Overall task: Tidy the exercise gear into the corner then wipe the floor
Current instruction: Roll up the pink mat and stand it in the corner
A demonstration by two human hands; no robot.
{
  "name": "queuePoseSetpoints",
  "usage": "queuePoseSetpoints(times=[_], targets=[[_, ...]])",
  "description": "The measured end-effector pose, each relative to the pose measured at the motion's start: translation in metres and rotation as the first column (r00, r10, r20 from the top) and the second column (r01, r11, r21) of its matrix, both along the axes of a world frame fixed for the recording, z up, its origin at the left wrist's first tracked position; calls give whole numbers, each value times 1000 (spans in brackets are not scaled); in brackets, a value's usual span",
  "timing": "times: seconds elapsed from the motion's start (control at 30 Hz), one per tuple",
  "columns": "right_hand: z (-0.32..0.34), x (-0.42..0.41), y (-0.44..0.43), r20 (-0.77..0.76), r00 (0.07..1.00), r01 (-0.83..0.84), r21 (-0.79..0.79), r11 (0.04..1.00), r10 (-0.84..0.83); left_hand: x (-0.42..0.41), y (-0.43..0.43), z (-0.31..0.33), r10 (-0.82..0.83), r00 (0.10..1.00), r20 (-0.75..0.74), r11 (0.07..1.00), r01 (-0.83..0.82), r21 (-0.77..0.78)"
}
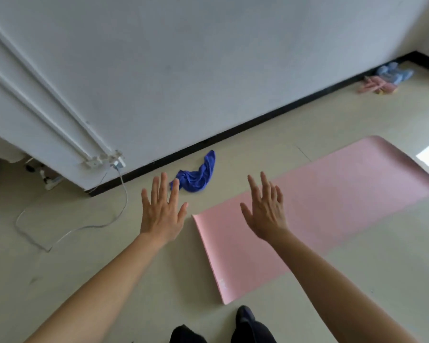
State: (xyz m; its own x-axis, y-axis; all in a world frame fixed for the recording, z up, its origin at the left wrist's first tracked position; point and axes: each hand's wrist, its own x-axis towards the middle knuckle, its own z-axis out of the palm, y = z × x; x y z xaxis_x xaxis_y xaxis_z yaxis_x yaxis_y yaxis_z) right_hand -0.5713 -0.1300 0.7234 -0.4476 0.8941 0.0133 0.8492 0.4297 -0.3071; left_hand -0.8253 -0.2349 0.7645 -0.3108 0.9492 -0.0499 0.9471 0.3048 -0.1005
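A pink exercise mat (332, 194) lies unrolled flat on the pale floor, running from near my feet toward the right. A crumpled blue cloth (198, 178) lies on the floor by the black skirting, just past my left fingertips. My left hand (160, 211) hovers over bare floor left of the mat, fingers straight and spread, holding nothing. Over the mat's near end, my right hand (265, 211) is held out with straight fingers, also empty. Pink and blue gear (382, 81) lies heaped in the far right corner.
A white cable (70, 231) trails across the floor on the left from a plug (118, 164) at the wall's base. A white power strip (51, 183) lies beside the wall corner. My dark shoes (243, 318) stand at the bottom edge.
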Motion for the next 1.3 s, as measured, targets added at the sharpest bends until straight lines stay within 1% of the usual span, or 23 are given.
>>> queuePoseSetpoints(times=[0.1,0.2,0.3,0.33,0.4,0.5,0.63,0.73,0.83,0.93,1.03,1.13,1.2,1.3], targets=[[-14,-6,1,25,998,64,-11,998,-64,-18,30,-12,-101,995,5,994,101,-39],[-40,-13,8,39,972,233,-32,972,-232,-34,62,-48,-200,979,27,975,202,-91],[-88,-21,3,35,937,348,-62,935,-347,-44,87,-112,-288,955,66,940,295,-169],[-111,-24,0,41,928,372,-60,926,-370,-46,93,-138,-314,946,77,929,323,-180],[-162,-32,-9,73,910,414,-106,904,-408,-49,99,-196,-353,929,107,897,369,-245],[-253,-47,-33,122,896,443,-231,866,-426,-55,89,-296,-403,906,130,833,422,-357],[-383,-76,-79,160,898,439,-404,803,-410,-56,55,-427,-395,909,137,752,405,-520],[-471,-94,-117,178,914,403,-498,768,-364,-52,26,-516,-418,894,163,688,428,-586],[-546,-108,-149,165,929,362,-588,724,-331,-44,6,-596,-419,886,197,637,441,-632],[-617,-116,-175,176,940,331,-671,663,-291,-43,-9,-670,-400,899,176,610,405,-681],[-679,-118,-189,198,948,312,-724,615,-248,-48,-16,-730,-359,927,111,638,330,-696],[-727,-116,-189,185,955,288,-753,591,-230,-44,-9,-775,-353,928,122,668,341,-662],[-748,-109,-179,169,943,312,-747,588,-286,-35,3,-796,-382,910,162,671,393,-629],[-766,-94,-157,190,872,451,-668,592,-450,-23,30,-815,-450,863,229,688,499,-527]])
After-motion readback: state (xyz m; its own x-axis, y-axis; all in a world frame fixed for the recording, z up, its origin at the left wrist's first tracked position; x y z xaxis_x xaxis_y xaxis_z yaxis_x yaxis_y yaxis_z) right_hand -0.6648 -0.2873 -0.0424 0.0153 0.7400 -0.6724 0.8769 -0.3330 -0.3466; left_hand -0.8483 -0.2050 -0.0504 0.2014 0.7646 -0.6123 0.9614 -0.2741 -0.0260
